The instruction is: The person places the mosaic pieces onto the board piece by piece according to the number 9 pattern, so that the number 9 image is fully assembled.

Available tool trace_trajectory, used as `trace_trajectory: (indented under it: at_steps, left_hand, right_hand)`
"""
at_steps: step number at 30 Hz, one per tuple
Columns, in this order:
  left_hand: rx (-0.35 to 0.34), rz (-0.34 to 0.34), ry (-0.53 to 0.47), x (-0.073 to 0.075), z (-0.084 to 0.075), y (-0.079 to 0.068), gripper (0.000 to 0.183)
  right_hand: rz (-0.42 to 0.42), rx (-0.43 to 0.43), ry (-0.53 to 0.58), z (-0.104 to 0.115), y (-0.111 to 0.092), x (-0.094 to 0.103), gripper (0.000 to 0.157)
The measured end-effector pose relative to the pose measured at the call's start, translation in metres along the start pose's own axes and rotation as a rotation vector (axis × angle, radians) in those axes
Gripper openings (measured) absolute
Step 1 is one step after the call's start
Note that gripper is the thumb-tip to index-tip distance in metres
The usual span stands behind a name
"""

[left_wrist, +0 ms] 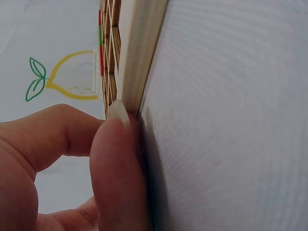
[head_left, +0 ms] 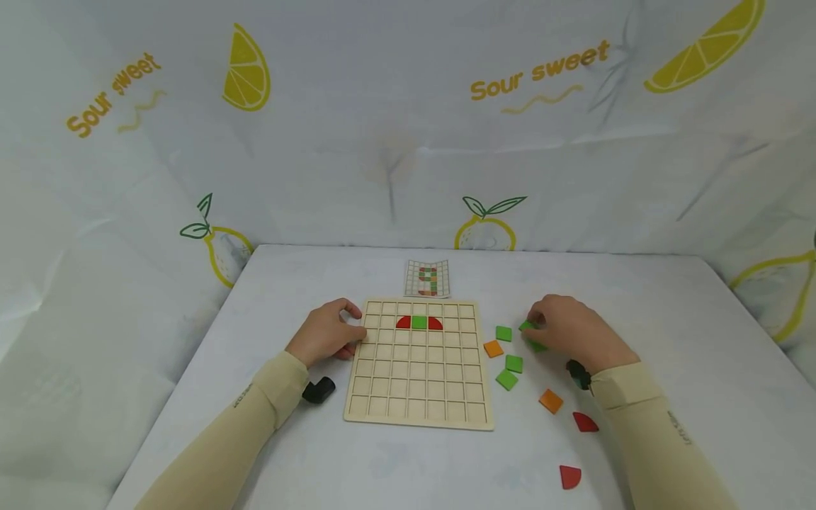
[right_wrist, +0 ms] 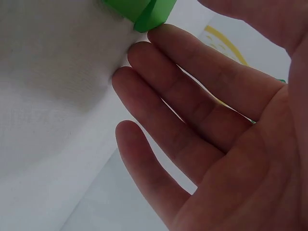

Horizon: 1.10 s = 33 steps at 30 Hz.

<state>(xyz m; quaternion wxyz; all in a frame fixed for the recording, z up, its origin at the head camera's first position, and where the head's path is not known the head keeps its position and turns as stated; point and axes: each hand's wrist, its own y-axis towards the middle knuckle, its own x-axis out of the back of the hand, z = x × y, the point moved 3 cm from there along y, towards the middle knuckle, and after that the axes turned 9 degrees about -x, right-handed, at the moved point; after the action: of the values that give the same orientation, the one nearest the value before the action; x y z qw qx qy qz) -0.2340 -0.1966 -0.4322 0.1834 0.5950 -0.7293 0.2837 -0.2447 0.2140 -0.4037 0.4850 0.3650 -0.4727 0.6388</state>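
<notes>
My left hand (head_left: 327, 330) is at the left edge of a pale wooden grid board (head_left: 419, 397), its thumb and index finger touching the rim. In the left wrist view, the thumb (left_wrist: 115, 173) presses against the board's edge (left_wrist: 139, 53). On the board, a green square tile (head_left: 418, 322) lies between two red quarter-round tiles (head_left: 404, 323). Right of the board, my right hand (head_left: 564, 329) pinches a green square tile (head_left: 528, 326); another green tile (head_left: 537, 346) lies under the hand. In the right wrist view, the index fingertip meets the green tile (right_wrist: 159, 12), and the thumb's tip is out of frame.
Behind the board lies a pattern card (head_left: 427, 278). Between board and right hand are several loose green squares (head_left: 503, 333) and an orange square (head_left: 494, 348). Nearer me lie another orange square (head_left: 551, 401) and two red quarter-rounds (head_left: 570, 477). A white lemon-print cloth hangs behind.
</notes>
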Motion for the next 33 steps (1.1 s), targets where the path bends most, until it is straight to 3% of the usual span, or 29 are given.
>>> trace_trajectory:
  at_steps: [33]
  left_hand:
    - [-0.005, 0.005, 0.002, -0.0011, -0.0023, -0.0025, 0.036]
  right_hand:
    - [-0.020, 0.012, -0.032, -0.0008, 0.0034, -0.0026, 0.029]
